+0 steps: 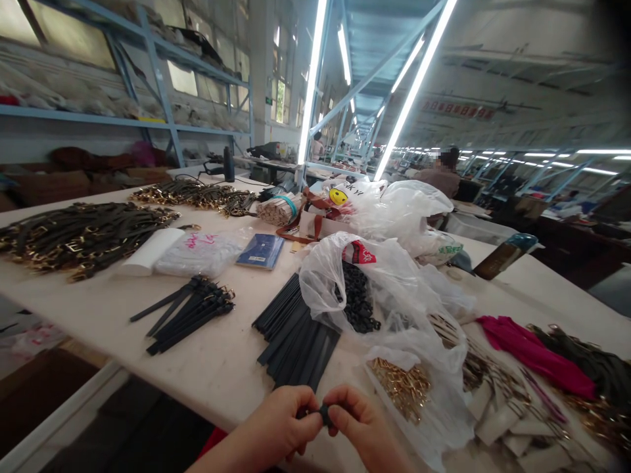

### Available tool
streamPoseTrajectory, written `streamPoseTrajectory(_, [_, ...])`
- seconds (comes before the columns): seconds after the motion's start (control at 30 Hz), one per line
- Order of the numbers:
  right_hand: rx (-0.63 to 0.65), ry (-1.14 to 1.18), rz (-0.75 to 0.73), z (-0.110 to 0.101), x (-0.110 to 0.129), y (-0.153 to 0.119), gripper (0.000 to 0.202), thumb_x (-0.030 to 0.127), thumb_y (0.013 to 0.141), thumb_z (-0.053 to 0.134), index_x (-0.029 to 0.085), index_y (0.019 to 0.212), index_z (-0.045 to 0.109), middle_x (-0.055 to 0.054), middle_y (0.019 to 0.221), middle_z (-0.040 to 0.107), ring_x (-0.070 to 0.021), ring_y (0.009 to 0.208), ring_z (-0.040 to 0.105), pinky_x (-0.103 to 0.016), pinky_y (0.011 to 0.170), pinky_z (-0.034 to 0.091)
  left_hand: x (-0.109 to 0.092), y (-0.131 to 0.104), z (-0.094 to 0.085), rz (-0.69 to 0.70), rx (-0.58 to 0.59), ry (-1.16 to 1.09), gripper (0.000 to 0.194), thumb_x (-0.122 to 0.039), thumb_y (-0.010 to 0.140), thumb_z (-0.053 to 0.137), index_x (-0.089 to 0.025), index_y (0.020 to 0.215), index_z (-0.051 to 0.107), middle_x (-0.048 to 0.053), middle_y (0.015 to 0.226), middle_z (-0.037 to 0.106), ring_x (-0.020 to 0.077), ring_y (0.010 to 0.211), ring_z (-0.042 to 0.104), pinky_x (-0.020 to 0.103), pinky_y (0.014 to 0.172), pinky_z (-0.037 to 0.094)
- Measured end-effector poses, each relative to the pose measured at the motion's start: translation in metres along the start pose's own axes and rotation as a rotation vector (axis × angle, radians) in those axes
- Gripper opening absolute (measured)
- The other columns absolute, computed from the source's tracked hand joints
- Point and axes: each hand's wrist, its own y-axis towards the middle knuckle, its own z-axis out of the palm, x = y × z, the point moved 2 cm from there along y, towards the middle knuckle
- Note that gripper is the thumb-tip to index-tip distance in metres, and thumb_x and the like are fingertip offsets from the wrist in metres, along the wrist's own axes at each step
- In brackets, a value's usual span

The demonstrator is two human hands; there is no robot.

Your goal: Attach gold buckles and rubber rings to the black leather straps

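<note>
Close together at the table's near edge, my left hand (288, 424) and my right hand (352, 417) both pinch a small dark piece (325, 414) between thumbs and fingers. Much of the piece is hidden by the fingertips. Just beyond them lies a fanned stack of dark flat straps (300, 345). An open plastic bag (320, 279) to the right of the stack holds many small black pieces (359, 299). Gold-coloured metal parts (404, 387) lie on plastic to the right of my hands. Finished-looking dark straps with buckles (192, 315) form a small pile on the left.
Piles of buckled straps (83, 236) cover the table's far left. A blue booklet (260, 251), white plastic bags (394, 207) and a bottle (505, 256) stand or lie farther back. Pale straps (507, 401) and a magenta cloth (535, 355) are at right. A person (441, 172) is in the background.
</note>
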Motion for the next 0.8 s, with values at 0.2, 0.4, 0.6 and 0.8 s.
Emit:
streamPoseTrajectory(0.2, [-0.158, 0.035, -0.014, 0.002, -0.003, -0.001, 0.027, 0.041, 0.067, 0.066, 0.017, 0.075, 0.061, 0.003, 0.063, 0.057, -0.0104, 0.054, 0.05, -0.024, 0.056, 0.04, 0.003, -0.004, 0.004, 0.228, -0.014, -0.068, 0.025, -0.02, 0.075, 0.041, -0.015, 0.096, 0.053, -0.003, 0.069, 0.054, 0.0084, 0.054, 0.049, 0.019, 0.051, 0.04])
streamPoseTrajectory(0.4, [-0.057, 0.194, -0.096, 0.012, -0.004, -0.012, 0.037, 0.054, 0.073, 0.057, 0.018, 0.079, 0.063, 0.0, 0.064, 0.06, -0.0126, 0.058, 0.053, -0.026, 0.058, 0.041, 0.005, -0.01, 0.004, 0.232, -0.067, -0.014, 0.034, -0.016, 0.077, 0.038, -0.015, 0.11, 0.046, 0.0, 0.076, 0.059, 0.0107, 0.063, 0.052, 0.02, 0.056, 0.04])
streamPoseTrajectory(0.6, [-0.038, 0.303, 0.009, 0.012, -0.015, -0.014, 0.033, 0.051, 0.065, 0.067, 0.02, 0.077, 0.063, 0.001, 0.068, 0.059, -0.0114, 0.059, 0.052, -0.023, 0.054, 0.04, -0.001, -0.017, 0.001, 0.25, -0.117, 0.147, 0.033, -0.022, 0.078, 0.045, -0.016, 0.11, 0.048, 0.001, 0.078, 0.062, 0.0144, 0.075, 0.056, 0.023, 0.067, 0.039])
streamPoseTrajectory(0.8, [0.159, 0.393, 0.177, 0.019, -0.037, -0.013, 0.049, 0.058, 0.052, 0.072, 0.019, 0.077, 0.055, 0.007, 0.053, 0.05, -0.0062, 0.044, 0.042, -0.02, 0.048, 0.033, 0.004, -0.019, -0.004, 0.162, -0.226, 0.34, 0.034, -0.032, 0.073, 0.055, -0.019, 0.103, 0.052, 0.0, 0.076, 0.062, 0.0171, 0.071, 0.057, 0.023, 0.06, 0.035])
